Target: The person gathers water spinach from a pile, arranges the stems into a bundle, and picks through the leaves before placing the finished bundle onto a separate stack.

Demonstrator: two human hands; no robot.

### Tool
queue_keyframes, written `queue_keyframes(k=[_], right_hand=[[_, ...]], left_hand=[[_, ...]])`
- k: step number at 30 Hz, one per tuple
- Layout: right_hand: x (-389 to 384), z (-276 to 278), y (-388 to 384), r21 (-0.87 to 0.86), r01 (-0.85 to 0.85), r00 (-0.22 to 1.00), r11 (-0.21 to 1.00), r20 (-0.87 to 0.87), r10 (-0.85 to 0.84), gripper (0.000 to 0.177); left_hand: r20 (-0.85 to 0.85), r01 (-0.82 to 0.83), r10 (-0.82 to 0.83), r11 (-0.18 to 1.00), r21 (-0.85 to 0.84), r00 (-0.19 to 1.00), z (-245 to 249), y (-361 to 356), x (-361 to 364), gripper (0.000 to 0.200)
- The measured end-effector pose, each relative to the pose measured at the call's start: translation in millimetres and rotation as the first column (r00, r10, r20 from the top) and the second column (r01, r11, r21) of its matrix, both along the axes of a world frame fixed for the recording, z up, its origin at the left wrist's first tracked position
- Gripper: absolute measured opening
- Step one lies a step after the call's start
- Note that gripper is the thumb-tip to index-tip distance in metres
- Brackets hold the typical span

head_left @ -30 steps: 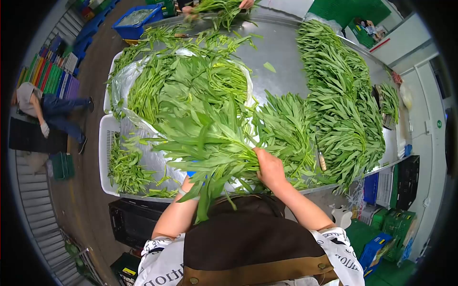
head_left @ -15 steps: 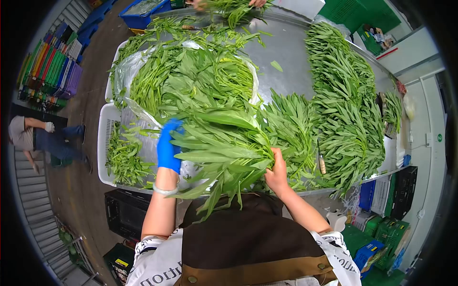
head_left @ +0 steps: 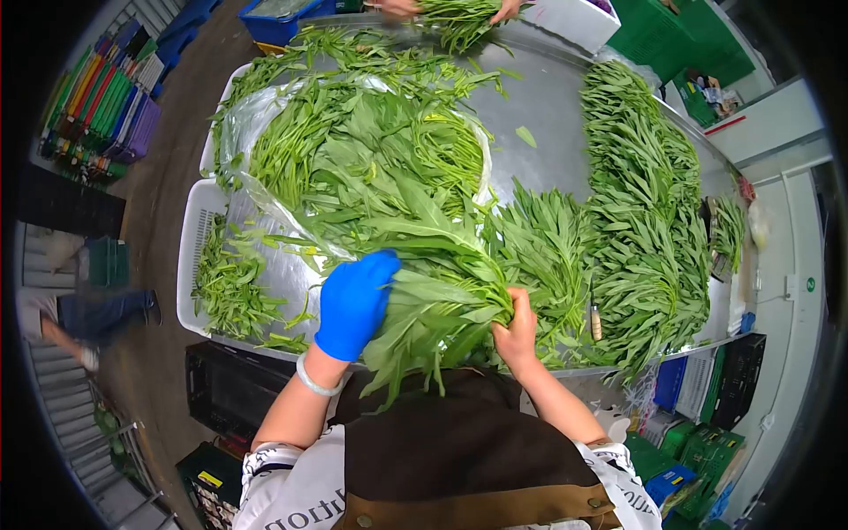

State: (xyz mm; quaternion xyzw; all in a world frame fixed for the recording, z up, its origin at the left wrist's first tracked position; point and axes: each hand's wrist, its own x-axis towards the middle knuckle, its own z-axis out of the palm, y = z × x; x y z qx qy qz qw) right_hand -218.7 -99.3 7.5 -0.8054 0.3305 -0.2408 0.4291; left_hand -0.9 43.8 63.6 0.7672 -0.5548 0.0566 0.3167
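My right hand [head_left: 518,331], bare, is closed around the stem end of a bunch of water spinach [head_left: 433,296] held above the table's front edge. Its long leaves fan out to the left. My left hand [head_left: 356,305], in a blue glove, lies against the leafy side of the bunch with fingers curled together on the leaves; the fingertips are partly hidden. Behind the bunch, an open clear plastic bag [head_left: 252,124] surrounds a big heap of loose water spinach [head_left: 371,146]. Just right of my right hand lies a smaller pile of water spinach [head_left: 548,238].
Rows of water spinach [head_left: 649,221] cover the right of the metal table [head_left: 541,88]. A wooden-handled tool [head_left: 596,322] lies beside them. White baskets [head_left: 187,274] stand left, with loose leaves. Across the table, another person's hands [head_left: 505,11] hold greens. Someone else walks at far left.
My left hand has moved right and inward along the leaves, from the bunch's left edge. My right hand keeps its grip on the stems. The walking person has moved toward the lower left.
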Motion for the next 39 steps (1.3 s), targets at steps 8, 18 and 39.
queue_keyframes(k=[8,18,39], right_hand=[[28,6,10,-0.163,-0.113,0.969,0.98,-0.236,0.073,0.044],[23,5,-19,-0.187,0.069,0.95,0.98,-0.286,-0.121,0.04],[58,70,28,-0.639,-0.475,0.774,0.605,0.025,0.633,0.027]], left_hand=[[-0.002,-0.208,0.208,0.978,-0.02,0.978,-47,11,29,0.037],[0.068,-0.614,0.623,0.781,-0.115,0.779,-46,55,91,0.024],[-0.982,-0.017,-0.187,0.982,-0.188,0.04,-119,15,-34,0.037]])
